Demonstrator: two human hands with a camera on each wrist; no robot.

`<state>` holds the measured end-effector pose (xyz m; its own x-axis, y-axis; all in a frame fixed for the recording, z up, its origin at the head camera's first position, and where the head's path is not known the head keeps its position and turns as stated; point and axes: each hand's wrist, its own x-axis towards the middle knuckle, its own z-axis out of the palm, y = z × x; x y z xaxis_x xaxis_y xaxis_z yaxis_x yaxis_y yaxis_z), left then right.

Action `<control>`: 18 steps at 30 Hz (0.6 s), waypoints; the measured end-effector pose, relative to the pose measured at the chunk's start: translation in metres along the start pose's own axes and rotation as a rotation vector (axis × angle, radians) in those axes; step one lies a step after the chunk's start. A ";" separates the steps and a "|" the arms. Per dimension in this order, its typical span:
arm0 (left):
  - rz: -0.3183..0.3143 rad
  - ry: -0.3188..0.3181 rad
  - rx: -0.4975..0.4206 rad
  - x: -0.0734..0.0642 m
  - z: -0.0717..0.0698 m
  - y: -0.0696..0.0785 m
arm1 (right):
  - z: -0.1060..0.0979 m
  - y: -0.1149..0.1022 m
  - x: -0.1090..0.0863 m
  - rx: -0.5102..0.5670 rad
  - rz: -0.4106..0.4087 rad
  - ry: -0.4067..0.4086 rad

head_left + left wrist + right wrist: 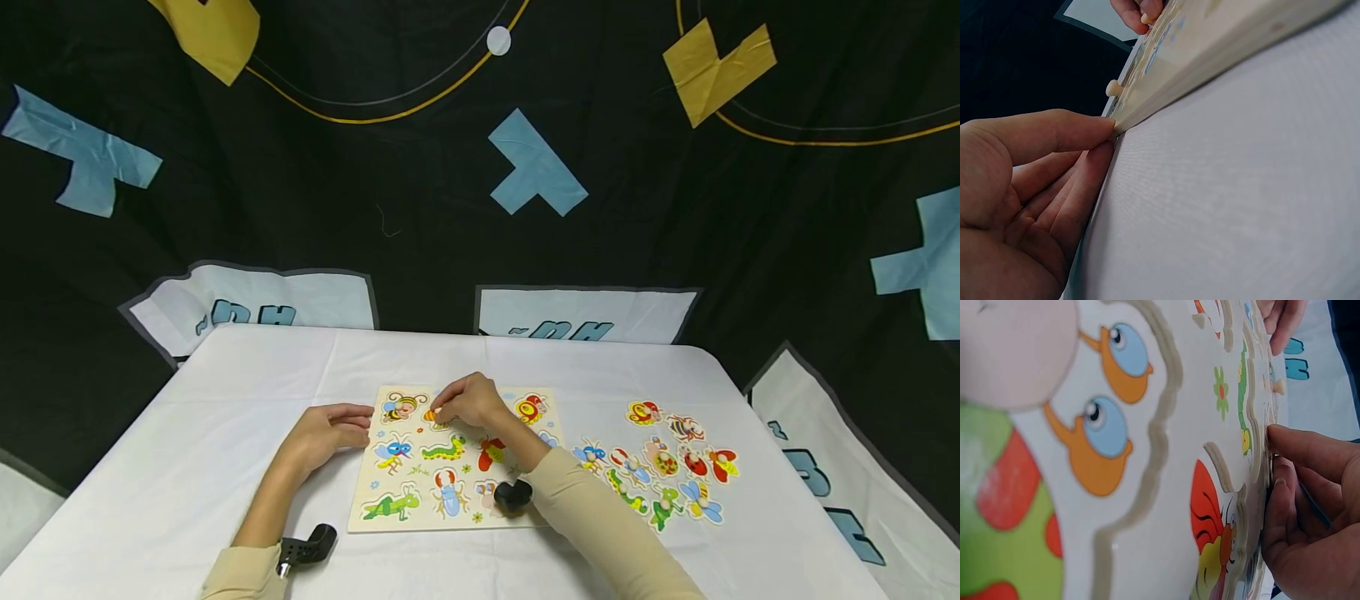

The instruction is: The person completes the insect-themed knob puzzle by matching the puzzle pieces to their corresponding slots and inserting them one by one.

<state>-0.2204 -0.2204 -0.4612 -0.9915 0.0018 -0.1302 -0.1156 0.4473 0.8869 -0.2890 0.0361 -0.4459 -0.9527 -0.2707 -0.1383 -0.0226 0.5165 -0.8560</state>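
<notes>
Black backdrop (420, 237) hangs behind a white-covered worktop (247, 375).
Pale blue shapes (536, 171) and yellow, notched shapes (217, 37) mark the dark fabric, where a white disc (498, 40) sits on a curving yellow line (367, 122); white panels (588, 304) with blue lettering show just beyond the worktop's far edge.

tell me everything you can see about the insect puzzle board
The insect puzzle board is a pale, wood-looking rectangle lying flat on the white cloth. Its face carries colourful printed insects, small flowers and shallow recesses. A bee piece with a pale knob lies at the upper left. The left grip touches its left edge; the right grip pinches an orange-striped piece at the top row. The right sleeve hides part of the lower right.
</notes>
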 end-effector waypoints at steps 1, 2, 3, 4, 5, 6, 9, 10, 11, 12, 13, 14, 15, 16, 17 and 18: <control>0.000 0.001 -0.001 0.000 0.000 0.000 | 0.000 0.000 0.000 -0.001 0.002 -0.002; -0.001 0.001 -0.002 0.000 0.000 0.000 | 0.000 0.000 0.000 -0.002 0.002 -0.002; -0.002 0.000 -0.003 0.000 0.000 0.000 | 0.000 0.000 0.000 -0.004 0.001 -0.002; -0.002 0.000 -0.003 0.000 0.000 0.000 | 0.000 -0.001 0.000 -0.003 0.001 -0.004; -0.002 0.000 -0.002 0.000 0.000 -0.001 | 0.000 -0.001 0.000 -0.003 0.000 -0.005; -0.002 0.000 -0.003 0.000 -0.001 -0.001 | 0.000 -0.001 0.000 -0.004 0.001 -0.008; 0.001 -0.003 -0.009 0.000 0.000 -0.001 | 0.000 0.000 0.001 -0.002 0.001 -0.012; 0.003 -0.004 -0.010 0.000 0.000 -0.001 | 0.000 0.000 0.000 -0.002 0.000 -0.014; 0.003 -0.003 -0.010 0.000 0.000 0.000 | -0.001 0.000 0.001 -0.005 -0.002 -0.012; 0.004 -0.003 -0.010 -0.001 0.000 0.000 | -0.001 0.000 0.001 -0.009 -0.002 -0.013; 0.005 -0.002 -0.009 -0.001 0.000 0.000 | -0.001 0.001 0.001 -0.012 -0.004 -0.011; 0.005 -0.002 -0.007 -0.001 0.000 0.000 | -0.001 0.001 0.001 -0.015 -0.003 -0.010; 0.004 -0.003 -0.007 -0.001 0.000 0.000 | -0.001 0.001 0.002 -0.019 -0.004 -0.009; 0.003 -0.003 -0.005 -0.001 0.000 0.001 | -0.001 0.001 0.002 -0.022 -0.004 -0.011; 0.002 -0.001 -0.004 -0.001 0.000 0.001 | -0.001 0.002 0.003 -0.027 -0.006 -0.011; 0.000 -0.001 -0.003 -0.002 0.000 0.001 | -0.001 0.001 0.003 -0.028 -0.007 -0.014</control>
<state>-0.2189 -0.2205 -0.4603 -0.9914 0.0023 -0.1305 -0.1158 0.4449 0.8880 -0.2923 0.0370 -0.4470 -0.9482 -0.2855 -0.1395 -0.0378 0.5372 -0.8426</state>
